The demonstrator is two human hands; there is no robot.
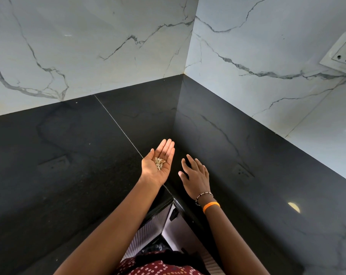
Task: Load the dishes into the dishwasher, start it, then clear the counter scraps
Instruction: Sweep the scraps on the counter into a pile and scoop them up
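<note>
I see the polished black stone worktop (73,155) running into its inner corner, under white marble-patterned wall tiles (88,46) with grey veins. A white wall socket (342,53) sits on the right-hand tiles, above the worktop's right arm. My left hand (157,165) is held palm up over the worktop near that corner, fingers straight and together, carrying a small pile of pale dry scraps (159,162) in the palm. My right hand (196,175) hovers palm down just beside it, fingers spread and relaxed, gripping nothing. A beaded bracelet (204,196) and an orange band (211,206) circle that wrist.
</note>
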